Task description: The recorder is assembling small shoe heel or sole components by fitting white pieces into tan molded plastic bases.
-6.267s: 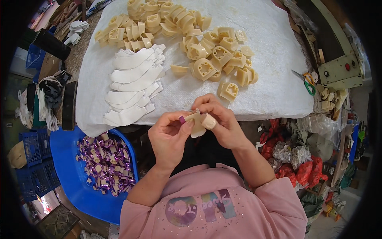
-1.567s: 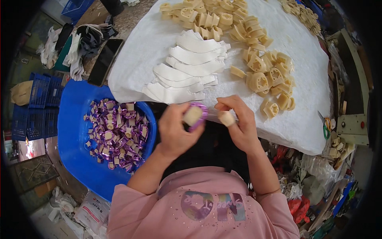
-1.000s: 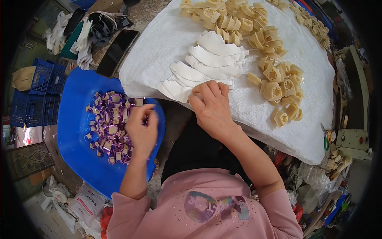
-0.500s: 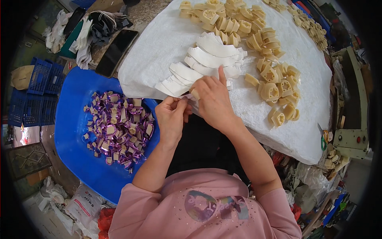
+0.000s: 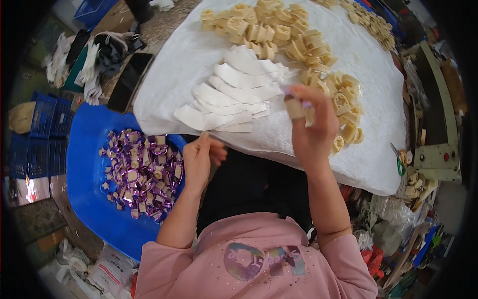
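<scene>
My right hand (image 5: 317, 119) is raised over the white-covered work surface (image 5: 279, 137), its fingers closed round a beige moulded piece (image 5: 295, 108) with some purple at its edges. Motion blurs this piece a little. Beside the surface's near left edge, my left hand (image 5: 198, 158) has loosely curled fingers, with nothing visible in them. Between the hands and farther back lie overlapping curved white strips (image 5: 226, 92). Heaps of beige hollow moulded pieces (image 5: 343, 102) spread behind and to the right of them.
On my left, a blue tub (image 5: 82, 199) holds many purple shiny pieces with beige parts (image 5: 142, 174). A dark phone (image 5: 130, 82) lies near cloth gloves (image 5: 91, 70). Green-handled scissors (image 5: 400, 164) rest at the right edge, near a grey-green machine (image 5: 438, 159).
My hands have parted. The right one has moved right and up with the beige piece, while the left has drawn slightly left and down. The whole view has shifted a little.
</scene>
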Tool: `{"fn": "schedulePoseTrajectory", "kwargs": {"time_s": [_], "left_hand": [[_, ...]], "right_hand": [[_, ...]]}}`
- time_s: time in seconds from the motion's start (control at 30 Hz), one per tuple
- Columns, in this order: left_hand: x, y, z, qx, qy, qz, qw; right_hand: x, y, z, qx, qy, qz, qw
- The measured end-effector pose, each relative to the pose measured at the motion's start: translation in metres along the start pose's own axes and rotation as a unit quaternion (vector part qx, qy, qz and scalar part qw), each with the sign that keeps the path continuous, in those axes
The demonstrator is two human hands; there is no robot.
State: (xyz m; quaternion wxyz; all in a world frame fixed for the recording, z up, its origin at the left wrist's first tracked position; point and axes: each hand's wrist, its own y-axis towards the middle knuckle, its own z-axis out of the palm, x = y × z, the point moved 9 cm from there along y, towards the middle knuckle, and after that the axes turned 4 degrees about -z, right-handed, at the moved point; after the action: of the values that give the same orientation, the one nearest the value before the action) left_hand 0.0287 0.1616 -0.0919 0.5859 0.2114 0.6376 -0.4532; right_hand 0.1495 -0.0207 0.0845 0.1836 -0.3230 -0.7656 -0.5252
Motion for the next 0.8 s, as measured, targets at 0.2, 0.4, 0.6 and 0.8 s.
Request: {"fn": "schedulePoseTrajectory", "kwargs": {"time_s": [0.2,0.4,0.6,0.8], "left_hand": [[-0.03,-0.047,0.088,0.243,-0.239,-0.054,0.939],[-0.029,-0.039,0.114,0.237,-0.183,-0.07,0.951],[-0.032,-0.045,0.16,0.327,-0.083,0.033,0.941],[-0.041,-0.058,0.223,0.339,0.093,0.185,0.918]], "right_hand": [[0.044,-0.058,0.0,0.187,-0.13,-0.216,0.949],[-0.009,-0.073,-0.07,0.086,-0.138,-0.058,0.985],[-0.061,-0.091,-0.103,0.109,-0.32,0.007,0.941],[-0.061,-0.097,-0.102,0.079,-0.324,-0.017,0.943]]}}
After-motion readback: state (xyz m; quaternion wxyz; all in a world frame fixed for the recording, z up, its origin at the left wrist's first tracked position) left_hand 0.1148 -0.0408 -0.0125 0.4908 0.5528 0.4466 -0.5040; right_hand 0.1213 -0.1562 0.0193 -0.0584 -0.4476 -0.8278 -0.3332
